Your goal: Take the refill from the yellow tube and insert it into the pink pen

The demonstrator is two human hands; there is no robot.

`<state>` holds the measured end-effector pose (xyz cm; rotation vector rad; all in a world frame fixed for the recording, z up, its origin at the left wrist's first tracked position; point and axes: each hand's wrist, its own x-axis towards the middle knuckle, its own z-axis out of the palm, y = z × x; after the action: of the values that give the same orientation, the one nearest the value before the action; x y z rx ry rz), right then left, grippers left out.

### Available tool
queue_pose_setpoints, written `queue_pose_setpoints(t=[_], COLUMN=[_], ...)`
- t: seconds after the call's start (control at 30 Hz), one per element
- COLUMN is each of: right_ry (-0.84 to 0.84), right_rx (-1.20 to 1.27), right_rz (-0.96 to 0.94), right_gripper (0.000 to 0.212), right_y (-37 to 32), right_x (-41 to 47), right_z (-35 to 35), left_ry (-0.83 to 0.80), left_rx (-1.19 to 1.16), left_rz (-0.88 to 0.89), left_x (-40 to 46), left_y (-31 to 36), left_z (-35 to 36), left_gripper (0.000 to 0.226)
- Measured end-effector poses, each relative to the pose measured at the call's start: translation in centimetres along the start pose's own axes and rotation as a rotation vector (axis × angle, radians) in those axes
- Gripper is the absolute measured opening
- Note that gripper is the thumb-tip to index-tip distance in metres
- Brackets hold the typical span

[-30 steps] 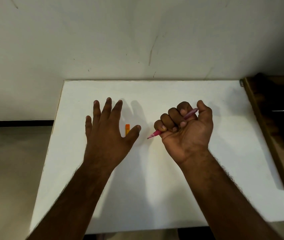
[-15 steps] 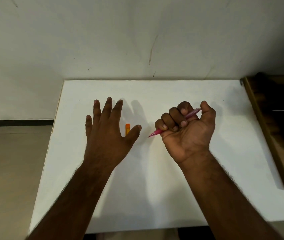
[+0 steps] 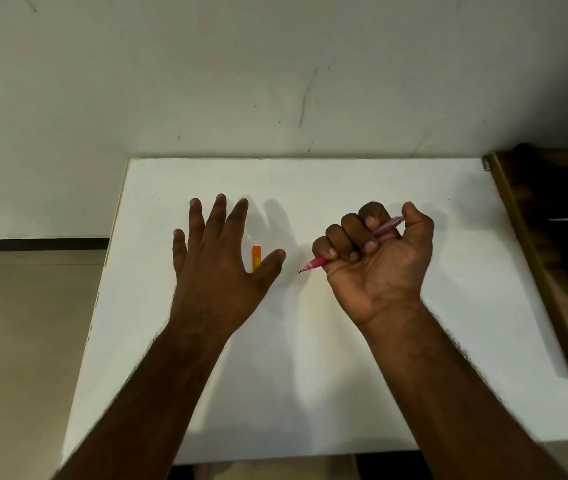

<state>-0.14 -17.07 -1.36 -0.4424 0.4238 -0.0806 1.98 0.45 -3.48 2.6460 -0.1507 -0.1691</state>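
Here I am seeing the pink pen (image 3: 351,244) sitting in my right hand (image 3: 377,265), fingers curling tightly around its barrel, tip pointing left. The yellow tube (image 3: 256,257) is lying on the white table (image 3: 344,375), partly hidden under my left hand (image 3: 221,261), which is hovering with fingers spreading.

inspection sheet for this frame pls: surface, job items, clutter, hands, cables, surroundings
Surface: white table, set against a pale wall.
Job's things: pink pen, tip pointing left; yellow tube lying on the table, lower end hidden behind the left thumb. Refill: not visible.
Clutter: nothing seen.
Hands: left hand open, fingers spread, above the tube; contact cannot be told. Right hand grips the pen in a fist.
Cables: nothing seen.
Surroundings: scuffed wall; wooden furniture at right; tan floor at left.
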Motion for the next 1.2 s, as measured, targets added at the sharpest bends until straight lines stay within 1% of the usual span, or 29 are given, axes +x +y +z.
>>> queue_pose_setpoints(t=[0.07, 0.2, 0.33, 0.53, 0.63, 0.8, 0.9, 1.0, 1.13, 1.2], right_ry=[0.003, -0.009, -0.006, -0.008, -0.023, -0.056, -0.065, -0.054, -0.047, -0.044], right_rx=[0.012, 0.011, 0.018, -0.001, -0.029, -0.092, -0.089, -0.074, -0.053, -0.051], right_rz=[-0.007, -0.012, -0.015, -0.022, -0.033, -0.034, -0.037, -0.023, -0.012, -0.009], right_gripper=[0.048, 0.043, 0.047, 0.045, 0.049, 0.045, 0.048, 0.045, 0.048, 0.046], right_y=[-0.08, 0.01, 0.1, 0.09, 0.04, 0.07, -0.04, -0.12, -0.05, -0.08], right_x=[-0.02, 0.08, 0.03, 0.03, -0.03, -0.11, -0.21, -0.18, -0.16, -0.09], right_z=[-0.16, -0.21, -0.22, -0.07, 0.04, 0.3, 0.26, 0.23, 0.04, -0.02], left_ry=[-0.004, -0.006, -0.004, -0.009, -0.014, -0.014, -0.014, -0.015, -0.017, -0.019], left_rx=[0.0, 0.003, -0.001, 0.001, -0.005, -0.008, -0.004, -0.013, -0.005, -0.003], left_rz=[-0.002, 0.0, 0.005, -0.001, -0.007, -0.01, -0.009, -0.01, -0.008, -0.009], left_x=[-0.04, -0.05, -0.16, -0.04, -0.07, -0.15, -0.18, -0.19, -0.13, -0.09], left_y=[-0.06, -0.15, -0.18, -0.2, -0.15, -0.02, 0.08, 0.14, 0.08, 0.03], left_z=[0.06, 0.06, 0.03, -0.07, -0.15, -0.22, -0.2, -0.22, -0.16, -0.12], left_gripper=[0.088, 0.089, 0.089, 0.089, 0.088, 0.088, 0.088, 0.088, 0.088, 0.088])
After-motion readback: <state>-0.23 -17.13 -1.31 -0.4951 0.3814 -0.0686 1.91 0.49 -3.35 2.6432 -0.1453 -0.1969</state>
